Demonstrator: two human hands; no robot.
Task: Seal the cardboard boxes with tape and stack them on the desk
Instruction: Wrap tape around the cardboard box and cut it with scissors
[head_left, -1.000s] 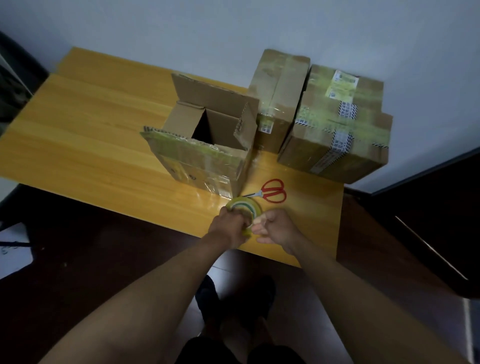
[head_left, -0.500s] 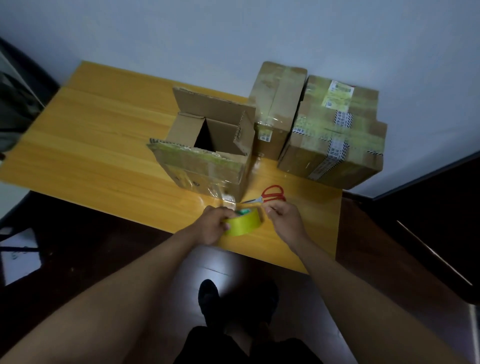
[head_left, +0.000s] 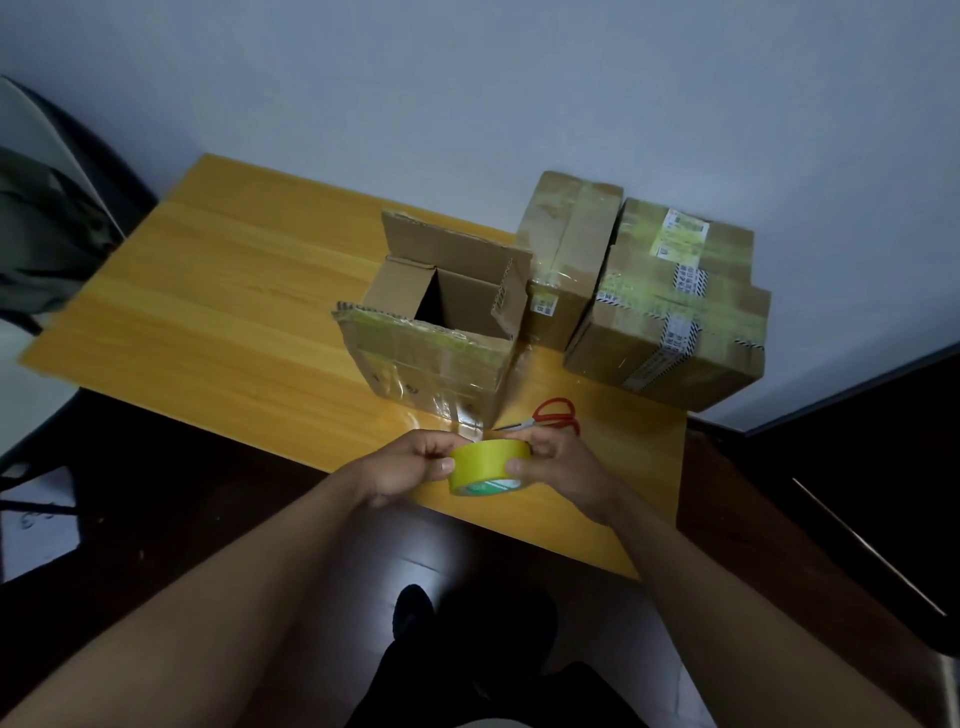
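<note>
Both hands on the yellow roll of adhesive tape (head_left: 488, 466), held just above the near edge of the yellow wooden worktop (head_left: 218, 312). Left hand (head_left: 410, 465) grips the roll's left side, thumb pressed on the outer yellow band, fingers curled behind. Right hand (head_left: 563, 470) grips the right side the same way, thumb on the band. Roll sits between the two grips, axis roughly vertical, printed green-and-white core edge showing at the bottom. Can't tell if a loose tape end is lifted.

Relative to the grip:
- Open brown cardboard box (head_left: 441, 332) directly beyond it, near, flaps up, dark inside visible, old clear and yellowish tape on its near face. Top not sealed.
- Red-handled scissors (head_left: 550, 415) just beyond the right hand, lying flat on the worktop, blades pointing left toward the open box's near corner.
- Narrow taped brown cardboard box (head_left: 566, 260) further beyond and to the right, closed, touching or just beside the open box; can't tell which.
- Large taped brown cardboard box with white shipping label (head_left: 675, 306) furthest right, closed, against the grey wall (head_left: 467, 93), just beside the narrow one.

All three boxes stand on the worktop, none stacked.

Dark chair with green cloth (head_left: 47, 244) well off to the left of the grip.
</note>
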